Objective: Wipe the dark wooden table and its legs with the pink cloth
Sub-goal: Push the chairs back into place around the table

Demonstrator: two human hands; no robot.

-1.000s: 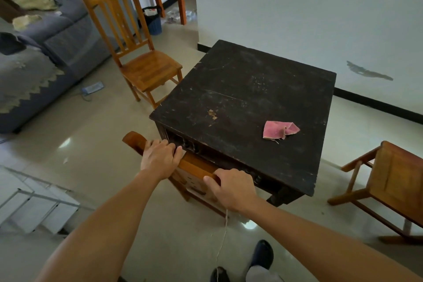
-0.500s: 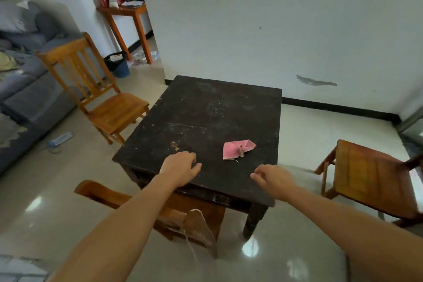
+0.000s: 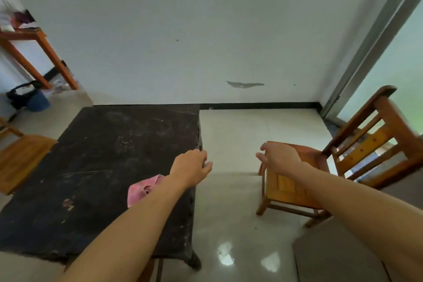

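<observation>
Right now the person's left hand (image 3: pixel 191 167) is hovering at the right edge of the dark wooden table (image 3: pixel 103 167), its fingers (image 3: pixel 199 154) loosely bent past the edge and holding nothing, though I cannot tell whether they are touching the wood. Just behind that wrist the pink cloth (image 3: pixel 139 192) is lying crumpled on the surface near the right edge, partly hidden by the forearm. Off to the right, the right hand (image 3: pixel 280 158) is hanging over the seat of a wooden chair (image 3: pixel 290 188), fingers (image 3: pixel 266 147) relaxed and slightly spread, gripping nothing.
</observation>
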